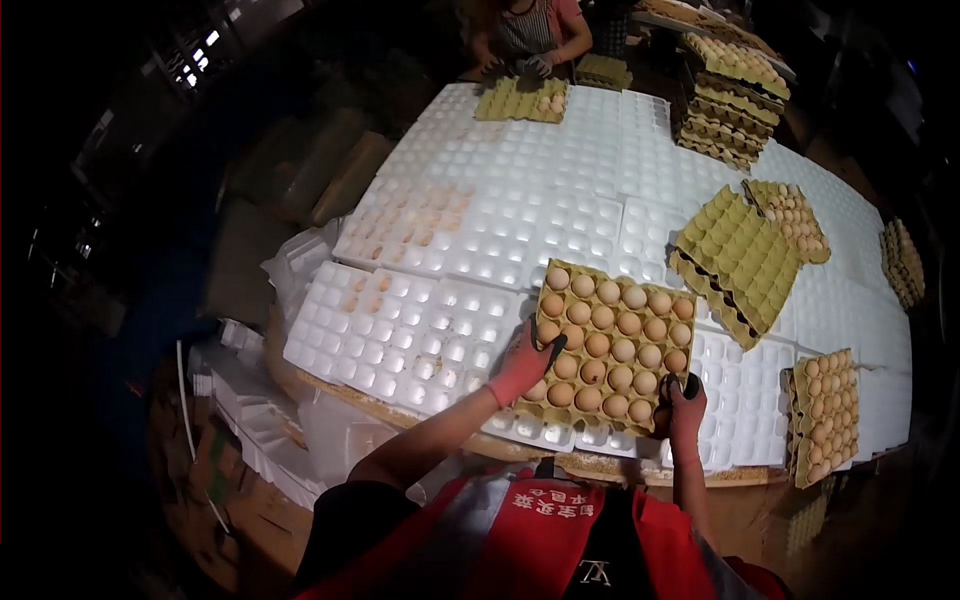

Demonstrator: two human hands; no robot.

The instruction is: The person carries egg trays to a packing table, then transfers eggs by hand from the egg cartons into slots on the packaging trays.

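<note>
A yellowish pulp egg tray [612, 290] full of pale brown eggs is held over the white foam egg trays [470, 340]. My left hand [525, 362], in a pink glove with dark fingertips, grips its left edge, thumb over the rim. On the lower right corner, my right hand [686, 408] in a matching glove holds the tray, with the thumb near the eggs. The fingers beneath the tray are hidden. Just right of it lie stacked egg trays [738, 255] with no eggs in their cups.
Another tray of eggs [826, 415] lies at the table's right front edge. A tall stack of egg trays [735, 100] stands at the back right. Across the table, a person in a striped apron [525, 30] handles a partly filled tray [520, 100]. White foam pieces [235, 380] lie at the left.
</note>
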